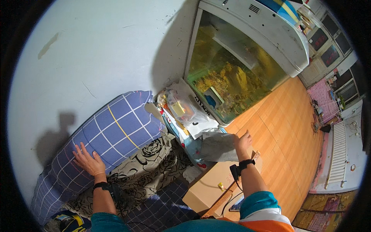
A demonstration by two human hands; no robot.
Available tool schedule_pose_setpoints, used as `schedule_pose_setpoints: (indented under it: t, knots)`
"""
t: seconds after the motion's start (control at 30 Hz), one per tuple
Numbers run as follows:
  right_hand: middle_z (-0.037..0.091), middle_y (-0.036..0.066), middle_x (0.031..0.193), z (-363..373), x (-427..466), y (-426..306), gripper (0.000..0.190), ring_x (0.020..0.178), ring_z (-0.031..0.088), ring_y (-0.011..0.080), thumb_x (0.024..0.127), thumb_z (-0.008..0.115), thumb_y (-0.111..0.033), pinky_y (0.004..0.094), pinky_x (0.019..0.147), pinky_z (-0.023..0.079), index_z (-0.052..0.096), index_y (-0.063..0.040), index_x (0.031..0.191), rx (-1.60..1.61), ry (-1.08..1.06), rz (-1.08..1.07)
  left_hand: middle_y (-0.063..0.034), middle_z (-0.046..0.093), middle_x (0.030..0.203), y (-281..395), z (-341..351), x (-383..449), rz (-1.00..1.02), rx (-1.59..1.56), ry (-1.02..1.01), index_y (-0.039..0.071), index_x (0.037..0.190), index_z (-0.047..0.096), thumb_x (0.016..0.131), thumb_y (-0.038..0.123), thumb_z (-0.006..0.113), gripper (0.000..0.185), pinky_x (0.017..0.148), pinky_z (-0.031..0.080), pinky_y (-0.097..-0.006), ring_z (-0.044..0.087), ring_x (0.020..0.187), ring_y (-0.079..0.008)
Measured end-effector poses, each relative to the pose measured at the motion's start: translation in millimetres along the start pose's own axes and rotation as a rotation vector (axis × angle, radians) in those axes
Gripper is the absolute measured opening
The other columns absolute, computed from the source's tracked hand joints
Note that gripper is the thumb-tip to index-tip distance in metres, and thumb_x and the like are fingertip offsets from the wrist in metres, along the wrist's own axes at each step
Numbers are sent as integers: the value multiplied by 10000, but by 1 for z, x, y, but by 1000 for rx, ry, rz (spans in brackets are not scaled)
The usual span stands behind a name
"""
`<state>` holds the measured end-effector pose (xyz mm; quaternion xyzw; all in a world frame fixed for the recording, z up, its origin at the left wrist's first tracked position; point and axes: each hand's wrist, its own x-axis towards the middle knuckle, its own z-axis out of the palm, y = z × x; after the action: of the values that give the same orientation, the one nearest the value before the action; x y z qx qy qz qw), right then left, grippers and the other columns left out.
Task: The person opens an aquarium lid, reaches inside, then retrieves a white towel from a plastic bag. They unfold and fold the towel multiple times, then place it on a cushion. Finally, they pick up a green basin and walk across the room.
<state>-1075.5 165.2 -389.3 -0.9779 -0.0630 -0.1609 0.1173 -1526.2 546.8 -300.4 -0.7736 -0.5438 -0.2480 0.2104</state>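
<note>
My left hand [89, 163] lies with fingers spread on a blue checked fabric cushion or folded quilt [120, 120], which leans against the wall. The fabric has white grid lines and one yellow line. Farther right, my right hand [243, 142] is raised beside a grey sheet [218, 146], perhaps cloth or plastic. The sheet's right edge meets the hand, and whether the fingers grip it I cannot tell. Below the left hand bunches a cream cloth with black rose print [145, 168]. A clear plastic bag [182, 105] with items inside rests beyond the grey sheet.
A large fish tank [237, 72] with yellowish contents stands ahead. Beneath my right arm is a cardboard box [211, 185] with a small yellow packet [221, 186] on it. Wooden flooring [278, 127] stretches right towards a white radiator [337, 153]. The white wall [101, 52] bounds the left.
</note>
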Motion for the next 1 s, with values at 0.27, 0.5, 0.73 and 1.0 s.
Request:
schedule_pose_setpoints:
  t: [0.27, 0.5, 0.73, 1.0]
  knots:
    - [598, 185, 981, -23, -27, 5, 626, 921, 584, 316, 628, 735, -270, 349, 785, 468, 444, 31, 1093, 164, -603, 70, -103, 210, 1421, 2, -2, 1, 10, -13, 23, 138, 1368, 267, 829, 261, 405, 570, 1022, 136, -582, 187, 1286, -384]
    - [612, 59, 961, -47, 7, -76, 334, 840, 589, 164, 808, 604, -91, 313, 715, 493, 502, -11, 1115, 1290, -1072, 138, -86, 208, 1427, -1, -1, 0, 8, -7, 13, 154, 1377, 253, 848, 253, 388, 554, 1028, 123, -572, 187, 1286, -379]
    - [356, 127, 1320, -62, 21, -141, 743, 1122, 434, 226, 805, 646, -204, 420, 944, 354, 191, -88, 1381, 1650, -1043, 212, -85, 220, 1420, 0, 0, -1, 16, 5, 27, 153, 1369, 271, 870, 323, 341, 532, 1018, 134, -590, 187, 1288, -375]
    - [571, 81, 1032, -49, -10, -17, 353, 946, 538, 160, 819, 612, -107, 269, 812, 436, 512, -37, 1151, 1257, -505, 267, -87, 217, 1423, -1, 2, -2, 25, -35, 62, 162, 1370, 271, 866, 304, 381, 535, 1017, 140, -589, 182, 1289, -383]
